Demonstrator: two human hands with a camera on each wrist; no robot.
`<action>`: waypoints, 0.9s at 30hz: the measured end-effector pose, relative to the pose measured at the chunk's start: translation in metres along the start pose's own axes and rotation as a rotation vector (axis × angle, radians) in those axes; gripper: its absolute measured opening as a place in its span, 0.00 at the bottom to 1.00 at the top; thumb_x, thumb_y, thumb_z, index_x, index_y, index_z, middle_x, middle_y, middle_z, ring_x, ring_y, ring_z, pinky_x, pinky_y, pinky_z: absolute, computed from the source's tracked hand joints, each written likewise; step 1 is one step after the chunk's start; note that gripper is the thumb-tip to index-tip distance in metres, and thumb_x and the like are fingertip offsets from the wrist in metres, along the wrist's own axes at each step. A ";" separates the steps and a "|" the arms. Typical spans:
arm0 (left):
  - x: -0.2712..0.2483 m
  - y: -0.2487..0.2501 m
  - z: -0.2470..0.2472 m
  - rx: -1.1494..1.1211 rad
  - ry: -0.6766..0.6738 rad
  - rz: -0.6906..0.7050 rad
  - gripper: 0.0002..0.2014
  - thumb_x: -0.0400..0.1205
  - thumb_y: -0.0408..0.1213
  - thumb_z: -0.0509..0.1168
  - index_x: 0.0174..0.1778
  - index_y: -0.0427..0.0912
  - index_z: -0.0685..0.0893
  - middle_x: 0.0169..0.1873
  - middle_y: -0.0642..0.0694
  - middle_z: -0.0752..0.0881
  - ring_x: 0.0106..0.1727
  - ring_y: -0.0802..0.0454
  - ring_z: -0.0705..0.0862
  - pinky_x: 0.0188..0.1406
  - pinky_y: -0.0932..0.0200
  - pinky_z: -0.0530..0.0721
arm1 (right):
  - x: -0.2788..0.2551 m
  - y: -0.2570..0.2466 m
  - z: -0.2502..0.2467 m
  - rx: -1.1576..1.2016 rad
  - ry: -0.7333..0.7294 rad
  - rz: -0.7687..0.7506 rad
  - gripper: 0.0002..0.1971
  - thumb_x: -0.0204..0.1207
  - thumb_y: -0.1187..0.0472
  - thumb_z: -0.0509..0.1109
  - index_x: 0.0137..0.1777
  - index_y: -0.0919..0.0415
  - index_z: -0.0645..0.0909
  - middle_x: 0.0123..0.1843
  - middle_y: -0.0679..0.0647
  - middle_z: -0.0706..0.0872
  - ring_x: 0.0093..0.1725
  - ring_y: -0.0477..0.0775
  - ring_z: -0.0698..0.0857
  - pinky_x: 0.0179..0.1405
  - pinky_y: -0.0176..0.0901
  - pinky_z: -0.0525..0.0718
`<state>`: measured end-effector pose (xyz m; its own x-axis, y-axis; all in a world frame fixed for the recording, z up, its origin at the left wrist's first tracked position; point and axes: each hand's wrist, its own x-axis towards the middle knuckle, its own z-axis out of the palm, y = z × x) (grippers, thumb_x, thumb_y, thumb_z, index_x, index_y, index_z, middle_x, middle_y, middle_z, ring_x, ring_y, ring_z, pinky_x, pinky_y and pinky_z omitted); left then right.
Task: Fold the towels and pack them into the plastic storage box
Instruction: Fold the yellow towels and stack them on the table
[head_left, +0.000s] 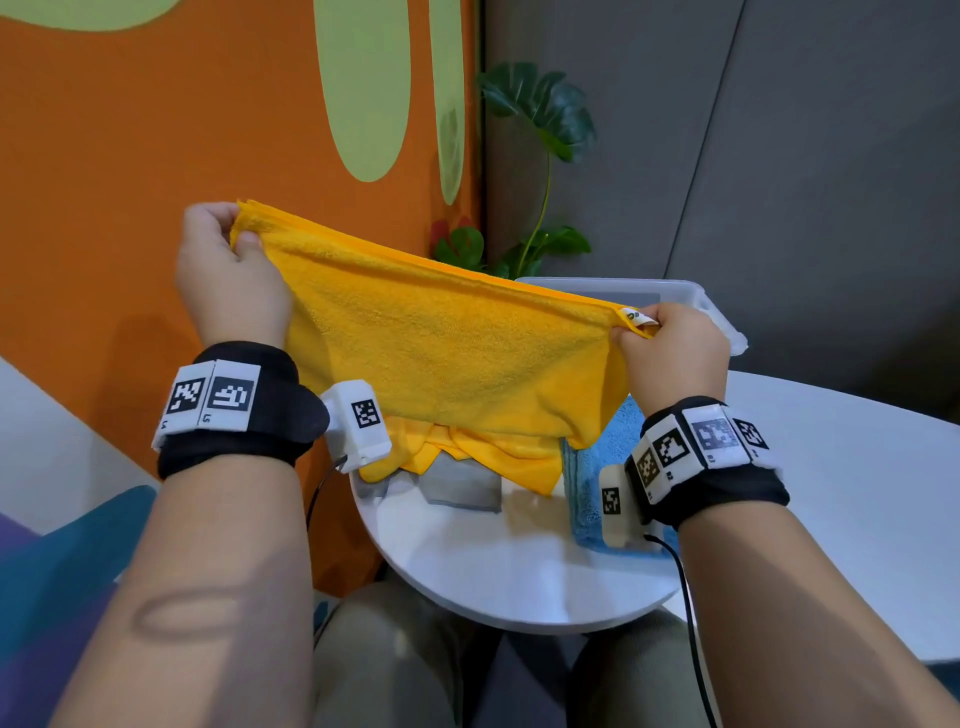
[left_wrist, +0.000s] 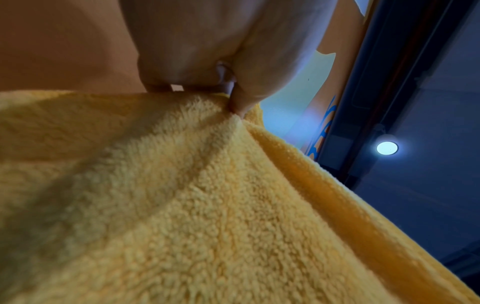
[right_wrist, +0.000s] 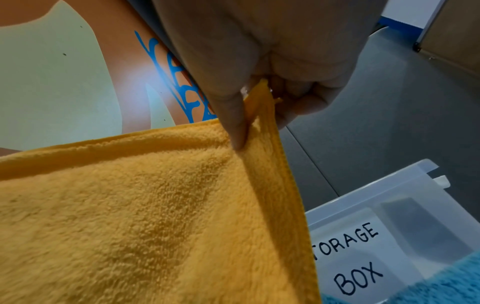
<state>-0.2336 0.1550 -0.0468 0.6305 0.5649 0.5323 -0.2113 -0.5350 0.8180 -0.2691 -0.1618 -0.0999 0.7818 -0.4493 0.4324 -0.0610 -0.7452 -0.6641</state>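
The left hand (head_left: 228, 275) pinches the far-left corner of a yellow towel (head_left: 447, 353), thumb in front and fingers curled behind the doubled edge; the right hand (head_left: 672, 348) pinches the opposite corner, where a small white tag (head_left: 638, 316) sticks out. Between them the towel hangs in the air above the table — its top edge taut and sloping down from left to right, its lower part draping to the surface in loose folds. In the wrist views the cloth is a deep, fluffy pile, yellow-orange, with a stitched hem running along the held edge.

Behind the towel on the far right stands the plastic storage box (head_left: 696, 301), translucent white; the right wrist view shows a hand-lettered label (right_wrist: 355, 255) on it reading "TORAGE BOX", the first letter hidden by the towel. A blue towel (head_left: 597, 467) lies on the table on the near right, partly under the yellow one and just beside the box. A grey towel (head_left: 460, 486) lies folded near the table's left edge, under the yellow towel's hanging hem.

The table (head_left: 519, 571) is white and round-edged. On the left rises an orange wall (head_left: 130, 156) with pale green shapes; a grey wall (head_left: 779, 156) fills the right, and a leafy green plant (head_left: 545, 119) stands in the corner between them.
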 end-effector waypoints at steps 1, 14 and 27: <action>0.000 0.000 0.000 0.000 0.000 -0.001 0.14 0.87 0.34 0.55 0.68 0.40 0.76 0.56 0.47 0.80 0.51 0.55 0.74 0.52 0.61 0.74 | 0.001 0.000 0.001 0.001 -0.005 0.002 0.12 0.77 0.62 0.63 0.32 0.60 0.76 0.36 0.57 0.79 0.35 0.55 0.75 0.27 0.40 0.64; -0.007 -0.005 0.000 0.036 0.021 -0.063 0.13 0.88 0.33 0.53 0.67 0.41 0.75 0.50 0.51 0.74 0.46 0.55 0.72 0.39 0.67 0.67 | 0.000 0.000 0.000 0.102 0.081 0.043 0.07 0.76 0.57 0.68 0.37 0.54 0.81 0.27 0.47 0.75 0.34 0.52 0.75 0.25 0.32 0.63; -0.014 -0.011 0.002 0.030 0.039 -0.096 0.14 0.88 0.32 0.52 0.68 0.37 0.73 0.51 0.50 0.74 0.48 0.54 0.72 0.39 0.69 0.65 | -0.002 -0.002 -0.010 0.366 0.168 0.172 0.09 0.81 0.58 0.64 0.55 0.58 0.82 0.42 0.45 0.81 0.41 0.38 0.78 0.41 0.31 0.72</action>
<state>-0.2385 0.1518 -0.0632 0.6171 0.6381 0.4604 -0.1284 -0.4957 0.8590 -0.2765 -0.1638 -0.0934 0.6660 -0.6478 0.3698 0.0663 -0.4424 -0.8944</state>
